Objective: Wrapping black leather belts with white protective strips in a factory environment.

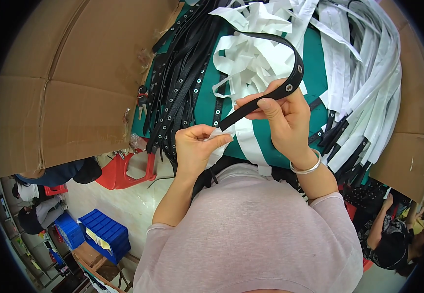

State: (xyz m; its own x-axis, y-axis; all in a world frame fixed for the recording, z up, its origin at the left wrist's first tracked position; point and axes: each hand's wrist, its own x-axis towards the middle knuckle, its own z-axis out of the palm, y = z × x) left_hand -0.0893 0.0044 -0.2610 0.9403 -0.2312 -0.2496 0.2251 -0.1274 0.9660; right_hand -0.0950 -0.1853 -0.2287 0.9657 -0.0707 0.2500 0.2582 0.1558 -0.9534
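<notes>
A black belt (243, 110) with metal eyelets loops up and over in front of me. My right hand (290, 122), wearing a bangle, pinches it between thumb and fingers a little way from its flat end. Beside that end, my left hand (195, 146) is closed on a white strip (216, 154) of paper or film. Whether the strip is attached to the belt I cannot tell. Another white strip (248, 142) hangs down over the table edge between my hands. Crumpled white strips (256, 63) lie heaped just beyond the hands.
Many black eyelet belts (175, 97) lie on the green table (276, 154) to the left, with keys (142, 104) alongside. White-covered straps (368, 93) spread at right. Cardboard walls (90, 112) flank the table. Red stool (124, 171), blue crates (105, 232) and co-workers (390, 239) are lower down.
</notes>
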